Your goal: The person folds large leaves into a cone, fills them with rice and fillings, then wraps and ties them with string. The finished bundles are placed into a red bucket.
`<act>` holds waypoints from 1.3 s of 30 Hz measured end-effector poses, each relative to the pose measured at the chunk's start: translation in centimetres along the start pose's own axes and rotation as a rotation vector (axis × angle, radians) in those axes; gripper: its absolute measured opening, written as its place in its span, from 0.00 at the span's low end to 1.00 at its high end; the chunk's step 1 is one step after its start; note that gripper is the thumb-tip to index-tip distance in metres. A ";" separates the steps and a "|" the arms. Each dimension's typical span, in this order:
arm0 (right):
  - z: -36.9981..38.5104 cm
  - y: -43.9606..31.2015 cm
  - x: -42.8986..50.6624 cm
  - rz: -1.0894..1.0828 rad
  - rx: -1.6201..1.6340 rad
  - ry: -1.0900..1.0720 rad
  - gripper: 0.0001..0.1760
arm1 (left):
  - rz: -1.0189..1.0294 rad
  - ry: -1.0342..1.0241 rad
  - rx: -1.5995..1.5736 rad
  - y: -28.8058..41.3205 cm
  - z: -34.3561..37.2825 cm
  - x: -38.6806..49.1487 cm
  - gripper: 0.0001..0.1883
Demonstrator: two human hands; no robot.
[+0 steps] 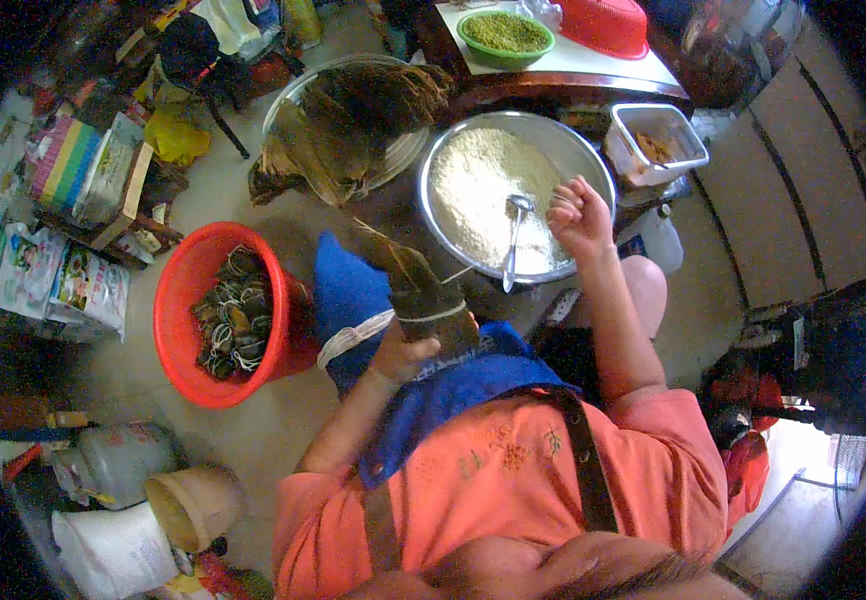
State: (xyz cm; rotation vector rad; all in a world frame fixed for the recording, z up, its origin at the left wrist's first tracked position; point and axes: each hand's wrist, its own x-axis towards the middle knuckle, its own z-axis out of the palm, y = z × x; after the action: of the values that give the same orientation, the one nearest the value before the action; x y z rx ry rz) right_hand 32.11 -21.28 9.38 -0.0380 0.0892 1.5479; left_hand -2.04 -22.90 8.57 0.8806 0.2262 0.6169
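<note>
My left hand (407,354) grips a leaf-wrapped bundle (436,319) above the blue apron, with a pale string (358,335) looped round it and long leaf ends sticking up. The string runs on past the bundle's upper right towards the bowl's rim. My right hand (581,217) is raised over the right edge of a steel bowl (604,157) of white rice-like grain, its fingers curled; whether it pinches the string's end is not clear. A metal spoon (514,247) lies in the bowl, its handle over the near rim.
A red bucket (279,330) of string-tied leaf bundles stands at the left. Large leaves (335,127) fill a basin beyond. A green basin (506,56) of yellow-green beans sits on a table; a plastic tub (658,176) with brown food stands right of the steel bowl.
</note>
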 end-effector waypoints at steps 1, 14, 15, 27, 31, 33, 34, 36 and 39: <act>-0.7 -0.8 0.7 0.031 -0.146 0.181 0.20 | -0.061 0.039 0.104 -0.5 0.2 -0.8 0.33; -5.0 -1.8 1.4 -0.127 -0.664 0.489 0.21 | -0.031 0.278 0.280 0.8 0.4 -0.6 0.24; -3.9 -0.9 0.6 -0.182 -0.707 0.502 0.21 | 0.039 0.342 0.292 1.7 -0.4 0.4 0.22; 11.0 14.9 -6.7 0.102 -1.825 -0.976 0.14 | -0.509 0.090 1.076 -2.6 -4.3 7.3 0.27; 11.0 16.7 -3.3 0.385 -1.761 -0.654 0.21 | -0.685 -0.304 0.837 -5.4 -1.6 5.5 0.26; 10.6 16.3 -3.1 0.519 -1.595 -0.500 0.20 | -0.710 -0.387 0.880 -5.1 -0.7 5.3 0.27; 10.4 16.0 -3.0 0.636 -1.591 -0.344 0.20 | -0.682 -0.375 0.993 -4.7 -0.3 5.4 0.28; 10.1 15.6 -2.9 0.582 -1.509 -0.371 0.20 | -0.591 -0.434 0.990 -4.1 0.4 5.8 0.29; 9.5 15.9 -2.5 0.623 -1.392 -0.277 0.20 | -0.542 -0.581 0.740 -3.7 0.9 6.5 0.31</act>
State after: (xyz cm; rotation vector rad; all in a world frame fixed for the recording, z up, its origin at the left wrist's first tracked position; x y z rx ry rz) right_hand 16.52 -22.63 19.50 -0.9577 -1.3086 1.9229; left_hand 5.13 -21.43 6.63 1.5932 0.1504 -0.2743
